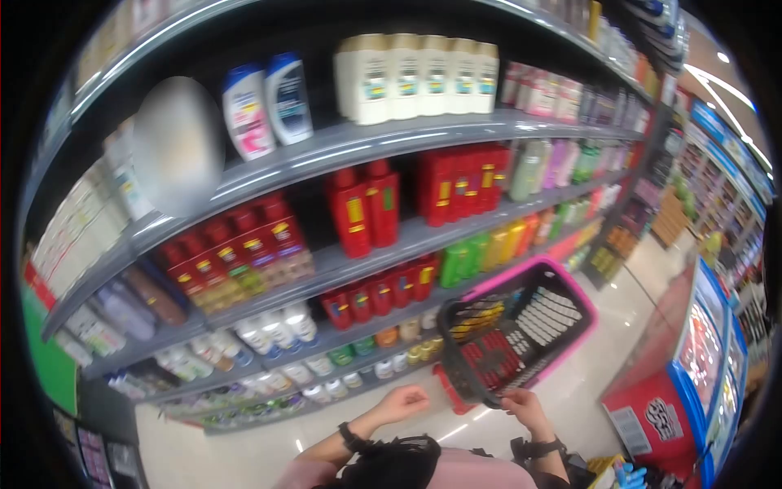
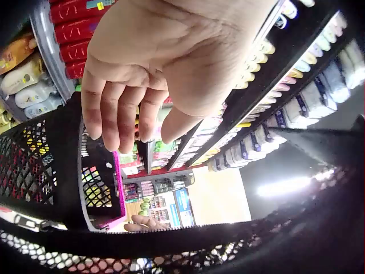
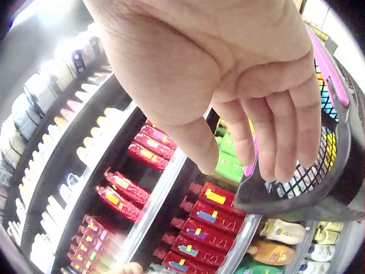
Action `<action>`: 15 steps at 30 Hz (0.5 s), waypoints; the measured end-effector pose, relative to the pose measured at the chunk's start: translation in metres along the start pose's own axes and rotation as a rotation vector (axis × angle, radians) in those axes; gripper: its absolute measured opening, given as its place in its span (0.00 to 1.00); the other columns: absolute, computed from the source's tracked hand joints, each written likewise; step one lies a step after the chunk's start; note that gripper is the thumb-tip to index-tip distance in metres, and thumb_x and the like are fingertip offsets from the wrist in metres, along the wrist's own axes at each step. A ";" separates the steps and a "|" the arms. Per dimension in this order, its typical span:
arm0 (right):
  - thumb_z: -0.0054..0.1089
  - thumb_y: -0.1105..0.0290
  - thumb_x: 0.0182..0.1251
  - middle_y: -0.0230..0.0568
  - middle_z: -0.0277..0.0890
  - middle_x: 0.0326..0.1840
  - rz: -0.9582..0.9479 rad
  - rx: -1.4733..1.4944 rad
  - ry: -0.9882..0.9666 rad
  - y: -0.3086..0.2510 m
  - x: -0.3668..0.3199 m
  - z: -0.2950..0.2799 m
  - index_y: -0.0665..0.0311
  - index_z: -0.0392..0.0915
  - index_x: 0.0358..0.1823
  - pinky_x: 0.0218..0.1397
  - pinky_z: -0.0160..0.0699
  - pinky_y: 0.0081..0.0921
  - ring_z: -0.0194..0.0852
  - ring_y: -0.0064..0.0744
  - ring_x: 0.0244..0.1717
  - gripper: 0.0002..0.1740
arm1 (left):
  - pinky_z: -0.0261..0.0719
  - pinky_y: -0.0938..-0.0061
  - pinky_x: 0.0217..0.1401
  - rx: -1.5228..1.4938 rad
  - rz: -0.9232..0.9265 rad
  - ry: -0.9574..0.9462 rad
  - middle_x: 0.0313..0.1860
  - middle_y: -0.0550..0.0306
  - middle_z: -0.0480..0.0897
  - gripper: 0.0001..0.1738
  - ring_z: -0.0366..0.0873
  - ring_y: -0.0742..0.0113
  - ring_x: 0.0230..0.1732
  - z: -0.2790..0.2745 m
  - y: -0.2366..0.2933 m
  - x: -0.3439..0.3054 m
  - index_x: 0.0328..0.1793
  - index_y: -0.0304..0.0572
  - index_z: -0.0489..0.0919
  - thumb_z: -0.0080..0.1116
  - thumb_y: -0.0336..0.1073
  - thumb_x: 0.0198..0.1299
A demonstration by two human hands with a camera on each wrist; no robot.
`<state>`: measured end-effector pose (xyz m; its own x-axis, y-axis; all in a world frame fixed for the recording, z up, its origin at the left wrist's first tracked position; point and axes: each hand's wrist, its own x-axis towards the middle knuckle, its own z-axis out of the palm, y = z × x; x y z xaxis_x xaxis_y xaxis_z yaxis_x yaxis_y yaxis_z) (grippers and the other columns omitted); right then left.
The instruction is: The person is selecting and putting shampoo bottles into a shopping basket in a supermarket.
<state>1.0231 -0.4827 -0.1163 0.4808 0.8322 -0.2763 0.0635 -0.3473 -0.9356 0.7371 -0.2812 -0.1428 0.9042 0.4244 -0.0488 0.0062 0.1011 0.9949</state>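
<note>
A black mesh basket with a pink rim [image 1: 590,314] is tilted in front of the shelves. My right hand [image 1: 525,407] is at its near black end, fingers loosely bent; the right wrist view shows that hand [image 3: 228,85] with thumb and fingers apart, overlapping the basket's dark edge [image 3: 302,208]. Whether the fingertips touch it, I cannot tell. Left of the basket, my left hand [image 1: 399,403] hovers empty. Its fingers hang relaxed in the left wrist view [image 2: 148,74], the basket's mesh [image 2: 28,165] beyond them.
Shelves [image 1: 407,134] curve across the front, with white bottles [image 1: 407,77], red bottles [image 1: 350,212] and green bottles [image 1: 464,259]. A red and blue display case [image 1: 660,416] stands at the right. Pale tiled floor [image 1: 603,322] shows between it and the shelves.
</note>
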 end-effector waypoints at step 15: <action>0.63 0.68 0.63 0.40 0.81 0.39 -0.061 -0.083 -0.103 0.037 0.083 -0.209 0.71 0.77 0.49 0.40 0.80 0.25 0.80 0.28 0.40 0.17 | 0.79 0.77 0.41 -0.093 -0.149 0.135 0.36 0.56 0.83 0.08 0.81 0.72 0.38 0.152 0.017 0.163 0.44 0.36 0.77 0.57 0.33 0.65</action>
<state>1.2483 -0.5167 -0.1279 0.3818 0.8912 -0.2450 0.1639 -0.3262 -0.9310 0.9491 -0.3473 -0.1208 0.8308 0.5147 -0.2120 0.0903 0.2512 0.9637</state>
